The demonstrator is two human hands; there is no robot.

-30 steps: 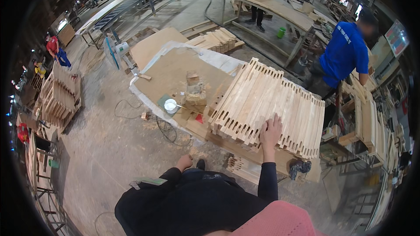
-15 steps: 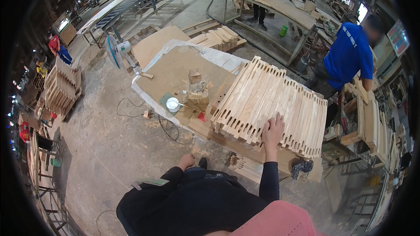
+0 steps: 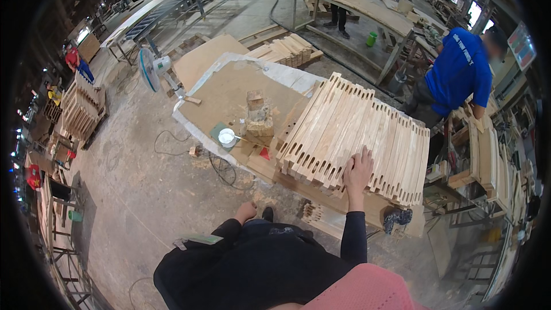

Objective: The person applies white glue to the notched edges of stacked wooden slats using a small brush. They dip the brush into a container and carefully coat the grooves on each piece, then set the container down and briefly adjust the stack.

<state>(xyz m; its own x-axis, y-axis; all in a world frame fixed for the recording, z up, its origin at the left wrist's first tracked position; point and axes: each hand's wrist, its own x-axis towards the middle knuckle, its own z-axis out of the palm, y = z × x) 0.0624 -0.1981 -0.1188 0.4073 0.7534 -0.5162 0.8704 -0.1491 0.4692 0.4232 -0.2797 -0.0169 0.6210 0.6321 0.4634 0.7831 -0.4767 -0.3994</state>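
Note:
My right hand (image 3: pixel 359 173) lies on a stack of pale wooden slats (image 3: pixel 344 129), fingers stretched out over the near ends. Slots are cut along the slats' ends, and they sit side by side in a tight row. Down by my body, my left hand (image 3: pixel 246 212) hangs over the floor with its fingers curled in; nothing shows in it. Left of the stack, a white tub (image 3: pixel 227 137) sits on a greenish board, with a thin stick between it and a wooden block (image 3: pixel 260 127). A small red piece (image 3: pixel 264 153) lies near the block.
A standing fan (image 3: pixel 152 70) is at the table's far left corner. Cables (image 3: pixel 224 172) lie on the floor. A dark patterned item (image 3: pixel 396 219) sits at the table's near right. A co-worker in a blue shirt (image 3: pixel 464 72) bends at the right; another stands behind a far workbench (image 3: pixel 350 1).
Both of my hands stay where they were. The blue-shirted co-worker has shifted slightly, and the view has moved a touch.

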